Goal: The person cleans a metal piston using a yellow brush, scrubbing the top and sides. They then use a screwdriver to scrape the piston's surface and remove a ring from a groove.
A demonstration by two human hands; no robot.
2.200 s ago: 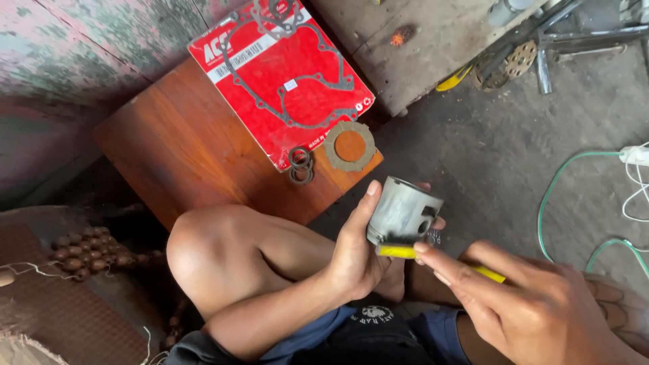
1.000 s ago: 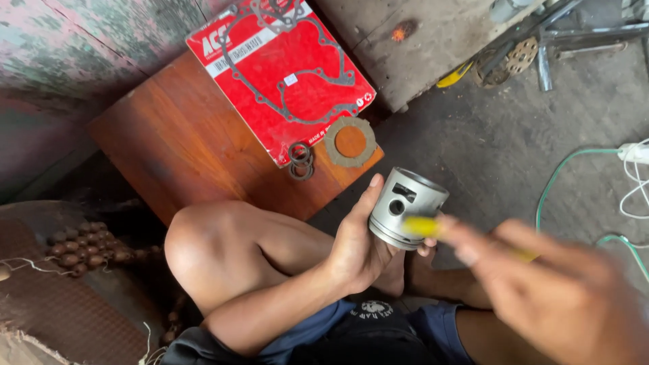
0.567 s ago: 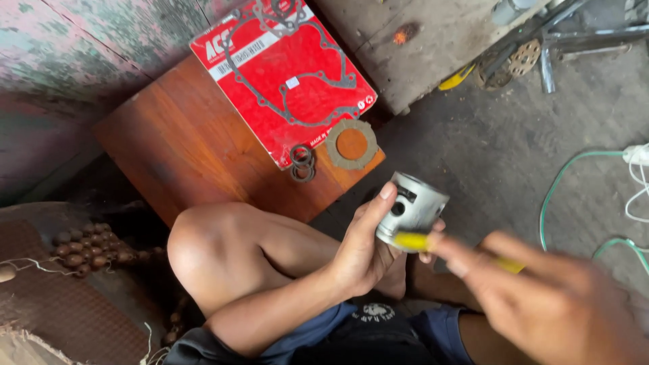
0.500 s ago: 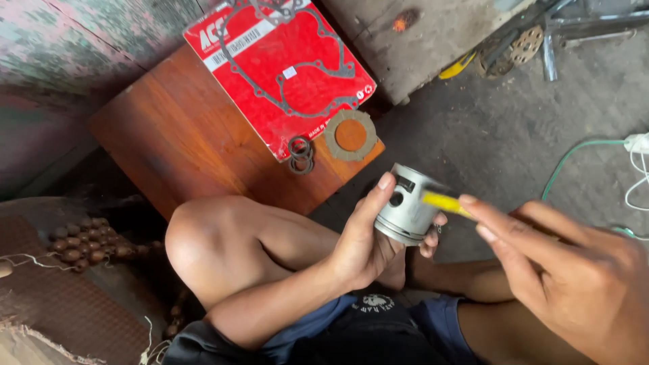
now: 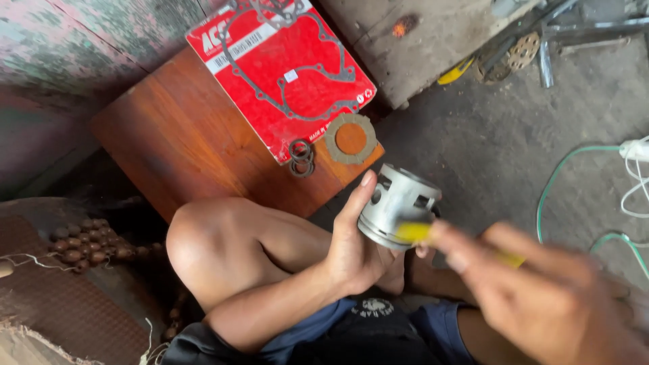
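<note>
The left hand (image 5: 357, 253) grasps a grey metal piston (image 5: 397, 205), thumb stretched up along its side, fingers wrapped beneath; the piston sits tilted, open end up, above the knee (image 5: 196, 243); the right hand (image 5: 541, 297), blurred, pinches a yellow tool (image 5: 414, 232) whose tip touches the piston's lower edge. At far left lies a rusty chain (image 5: 84, 245) on a dark mat; next a reddish wooden board (image 5: 182, 142) carries a red gasket package (image 5: 284, 74), two small dark rings (image 5: 301, 157) and a brown friction disc (image 5: 350, 138) just beside them; rightward, grey concrete floor (image 5: 487, 149), metal parts (image 5: 520, 47) at the top, and a green hose (image 5: 561, 177) near white cables (image 5: 635, 172).
</note>
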